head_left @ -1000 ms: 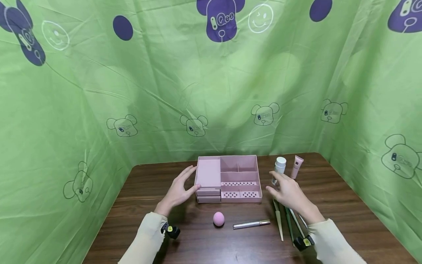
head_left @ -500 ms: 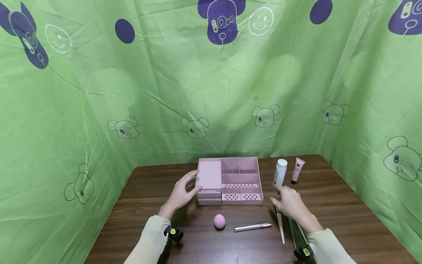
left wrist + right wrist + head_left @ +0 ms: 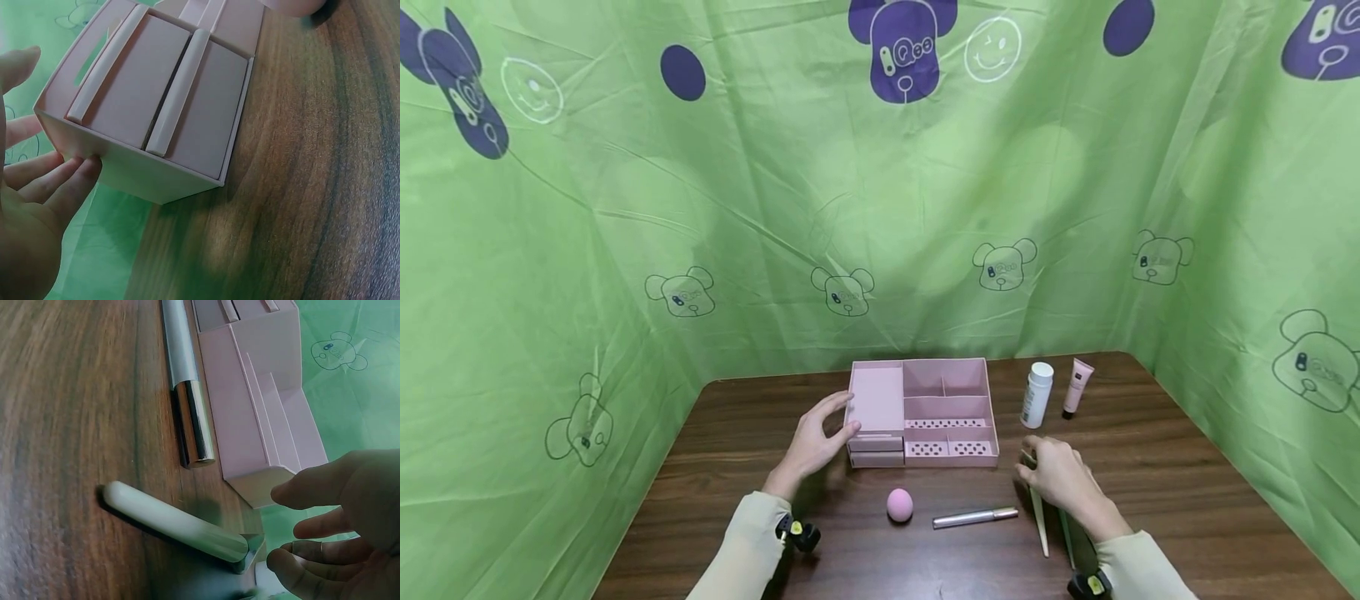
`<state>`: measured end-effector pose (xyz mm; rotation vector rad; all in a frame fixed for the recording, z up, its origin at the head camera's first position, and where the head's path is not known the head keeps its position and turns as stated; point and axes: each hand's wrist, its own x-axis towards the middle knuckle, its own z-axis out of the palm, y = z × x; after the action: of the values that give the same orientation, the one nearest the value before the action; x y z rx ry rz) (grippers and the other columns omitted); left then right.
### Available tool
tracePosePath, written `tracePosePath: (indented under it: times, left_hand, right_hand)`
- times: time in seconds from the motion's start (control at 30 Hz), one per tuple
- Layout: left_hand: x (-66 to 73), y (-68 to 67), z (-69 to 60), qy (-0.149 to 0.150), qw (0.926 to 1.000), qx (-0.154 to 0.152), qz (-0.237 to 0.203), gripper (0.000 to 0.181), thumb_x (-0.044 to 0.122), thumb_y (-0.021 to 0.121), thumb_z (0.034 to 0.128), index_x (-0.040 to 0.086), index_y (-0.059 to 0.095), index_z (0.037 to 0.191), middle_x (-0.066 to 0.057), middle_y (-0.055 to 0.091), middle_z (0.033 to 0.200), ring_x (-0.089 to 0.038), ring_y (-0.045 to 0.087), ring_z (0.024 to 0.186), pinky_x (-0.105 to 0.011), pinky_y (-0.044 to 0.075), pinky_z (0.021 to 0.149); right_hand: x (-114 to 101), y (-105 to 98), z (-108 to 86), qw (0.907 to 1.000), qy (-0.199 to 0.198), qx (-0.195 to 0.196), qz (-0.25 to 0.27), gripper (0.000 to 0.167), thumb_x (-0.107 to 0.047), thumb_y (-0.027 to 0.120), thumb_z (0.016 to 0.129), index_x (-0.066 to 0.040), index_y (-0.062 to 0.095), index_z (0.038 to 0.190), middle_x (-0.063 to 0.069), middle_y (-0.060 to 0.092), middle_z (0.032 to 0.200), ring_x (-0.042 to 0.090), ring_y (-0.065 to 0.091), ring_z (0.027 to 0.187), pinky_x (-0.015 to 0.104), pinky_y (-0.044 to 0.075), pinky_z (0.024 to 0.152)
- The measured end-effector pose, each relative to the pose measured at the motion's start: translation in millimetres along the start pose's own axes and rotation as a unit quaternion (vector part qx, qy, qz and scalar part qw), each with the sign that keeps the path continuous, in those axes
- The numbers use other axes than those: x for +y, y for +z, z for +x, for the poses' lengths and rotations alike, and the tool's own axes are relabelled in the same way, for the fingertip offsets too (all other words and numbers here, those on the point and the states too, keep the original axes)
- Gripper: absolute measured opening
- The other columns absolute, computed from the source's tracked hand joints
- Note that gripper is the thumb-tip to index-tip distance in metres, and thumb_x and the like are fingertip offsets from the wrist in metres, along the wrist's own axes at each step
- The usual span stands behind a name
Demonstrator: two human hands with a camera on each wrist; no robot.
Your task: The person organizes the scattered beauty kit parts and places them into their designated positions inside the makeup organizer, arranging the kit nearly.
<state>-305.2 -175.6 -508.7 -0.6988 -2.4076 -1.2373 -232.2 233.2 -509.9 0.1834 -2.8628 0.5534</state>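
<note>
My left hand (image 3: 811, 440) touches the left side of a pink desk organizer (image 3: 877, 400), which has two drawers and several compartments. In the left wrist view its fingertips rest against the organizer's side wall (image 3: 134, 172). Over on the right, my right hand (image 3: 1063, 477) hovers at the upper ends of some slim brushes, one with a cream handle (image 3: 1040, 525) and one with a green handle (image 3: 1067, 537). The right wrist view shows its thumb and fingers apart, near the cream-handled brush (image 3: 178, 522), holding nothing. My hand partly covers the brushes.
A pink egg-shaped sponge (image 3: 899, 505) and a silver pen-like tube (image 3: 975, 517) lie in front of the organizer. A white bottle (image 3: 1037, 396) and a small pink squeeze tube (image 3: 1077, 388) stand at the back right. Green cloth (image 3: 880, 217) surrounds the wooden table (image 3: 730, 442).
My right hand has moved from beside the white bottle toward me, down over the brushes. The left hand stays at the organizer's side. The whole head view has shifted slightly.
</note>
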Motion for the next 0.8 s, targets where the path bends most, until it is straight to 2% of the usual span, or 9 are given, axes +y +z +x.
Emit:
tracePosePath:
  times: [0.17, 0.5, 0.63, 0.8]
  left_hand:
    - [-2.0, 1.9, -0.7, -0.005, 1.0000, 0.006, -0.002, 0.053, 0.031, 0.074, 0.0854, 0.006, 0.061, 0.130, -0.010, 0.059, 0.135, -0.027, 0.055, 0.127, -0.047, 0.040, 0.111]
    - [-3.8, 4.5, -1.2, -0.041, 0.9991, 0.006, -0.012, 0.047, 0.032, 0.075, 0.0851, 0.009, 0.066, 0.125, -0.009, 0.059, 0.136, -0.026, 0.054, 0.128, -0.045, 0.041, 0.111]
    - [-5.0, 5.5, -1.3, -0.039, 0.9990, 0.011, -0.018, 0.047, 0.031, 0.076, 0.0844, 0.009, 0.066, 0.124, -0.010, 0.060, 0.135, -0.026, 0.055, 0.126, -0.043, 0.045, 0.108]
    - [-7.1, 6.1, -1.4, -0.028, 0.9994, 0.017, -0.015, 0.048, 0.031, 0.077, 0.0834, 0.009, 0.066, 0.125, -0.010, 0.061, 0.133, -0.026, 0.056, 0.125, -0.044, 0.045, 0.108]
  right_hand:
    - [-0.5, 3.3, -0.5, 0.9999, 0.014, -0.005, 0.000, 0.027, -0.026, 0.078, 0.075, -0.012, 0.068, 0.096, 0.007, 0.067, 0.081, 0.030, 0.064, 0.070, 0.044, 0.050, 0.048]
    - [-1.5, 9.9, -1.5, 0.9997, -0.018, 0.009, -0.013, 0.022, -0.022, 0.081, 0.072, -0.011, 0.065, 0.083, 0.005, 0.063, 0.073, 0.026, 0.063, 0.070, 0.047, 0.052, 0.058]
    - [-1.1, 11.0, -1.8, 0.9996, -0.021, 0.010, -0.015, 0.022, -0.021, 0.081, 0.071, -0.012, 0.063, 0.081, 0.004, 0.062, 0.072, 0.026, 0.063, 0.069, 0.047, 0.052, 0.057]
    - [-0.9, 11.8, -2.9, 0.9995, -0.025, 0.010, -0.019, 0.022, -0.017, 0.081, 0.070, -0.012, 0.061, 0.078, 0.004, 0.060, 0.071, 0.029, 0.063, 0.069, 0.048, 0.051, 0.057]
